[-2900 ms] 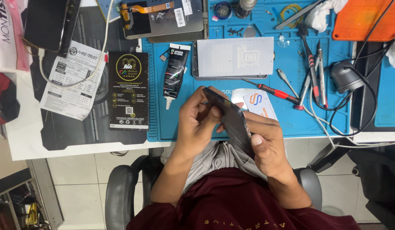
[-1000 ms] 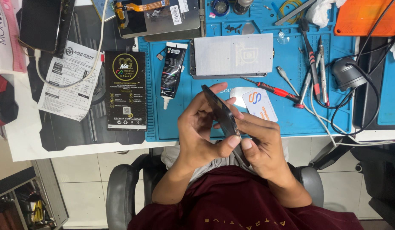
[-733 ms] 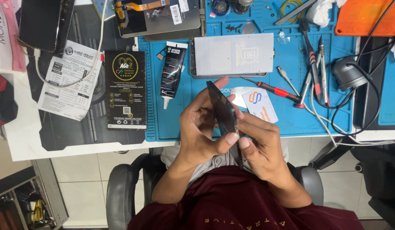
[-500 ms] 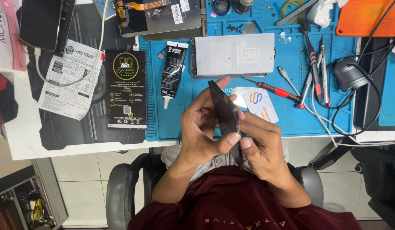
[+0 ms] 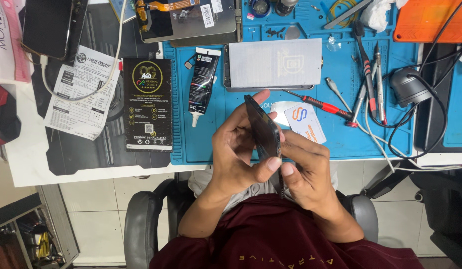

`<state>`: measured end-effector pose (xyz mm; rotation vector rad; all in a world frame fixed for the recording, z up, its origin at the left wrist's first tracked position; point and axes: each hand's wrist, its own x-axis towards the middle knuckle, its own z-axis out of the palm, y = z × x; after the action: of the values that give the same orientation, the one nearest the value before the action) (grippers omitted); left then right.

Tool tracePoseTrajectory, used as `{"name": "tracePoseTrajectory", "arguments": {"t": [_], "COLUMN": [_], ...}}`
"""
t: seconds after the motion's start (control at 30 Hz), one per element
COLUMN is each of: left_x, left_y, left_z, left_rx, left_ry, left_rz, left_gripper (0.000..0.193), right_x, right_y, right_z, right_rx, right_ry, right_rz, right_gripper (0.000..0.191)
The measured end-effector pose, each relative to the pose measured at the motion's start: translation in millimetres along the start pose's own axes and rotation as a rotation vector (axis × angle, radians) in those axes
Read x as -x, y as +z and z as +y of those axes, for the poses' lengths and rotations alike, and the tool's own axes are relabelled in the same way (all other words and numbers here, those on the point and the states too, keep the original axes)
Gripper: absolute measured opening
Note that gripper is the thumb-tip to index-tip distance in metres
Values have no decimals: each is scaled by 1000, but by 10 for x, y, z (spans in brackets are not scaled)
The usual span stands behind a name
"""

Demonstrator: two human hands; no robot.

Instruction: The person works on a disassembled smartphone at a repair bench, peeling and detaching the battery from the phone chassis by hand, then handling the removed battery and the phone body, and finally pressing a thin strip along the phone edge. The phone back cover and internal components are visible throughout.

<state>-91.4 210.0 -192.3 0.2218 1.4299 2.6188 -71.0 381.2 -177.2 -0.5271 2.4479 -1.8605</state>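
Both the left hand [image 5: 238, 154] and the right hand [image 5: 308, 172] grasp a dark phone [image 5: 265, 133] edge-on above the near edge of the blue mat [image 5: 211, 139] on the bench, its lower end hidden between the palms.

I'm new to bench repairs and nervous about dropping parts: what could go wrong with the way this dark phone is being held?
The thin dark phone is pinched edge-on between the left hand and right hand, out past the edge of the blue work mat and over the lap; a slip could drop it. Hard thumb pressure might flex it.
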Motion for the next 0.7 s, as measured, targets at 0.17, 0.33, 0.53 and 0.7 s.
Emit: {"name": "tracePoseTrajectory", "arguments": {"t": [0.17, 0.33, 0.53, 0.7], "left_x": [11, 41, 47, 52], "left_y": [-96, -129, -129, -127], "left_z": [-61, -101, -102, -110], "left_rx": [12, 10, -4, -11], "left_ry": [-21, -26, -16, -17], "left_rz": [19, 29, 24, 32], "left_gripper": [94, 94, 92, 93], "right_x": [-14, -8, 18, 18], "right_y": [72, 115, 124, 140], "right_z": [82, 121, 125, 154], "right_rx": [-1, 39, 64, 60], "right_ry": [-35, -75, -78, -78], "right_rz": [-9, 4, 16, 21], "right_gripper": [58, 56, 54, 51]}}
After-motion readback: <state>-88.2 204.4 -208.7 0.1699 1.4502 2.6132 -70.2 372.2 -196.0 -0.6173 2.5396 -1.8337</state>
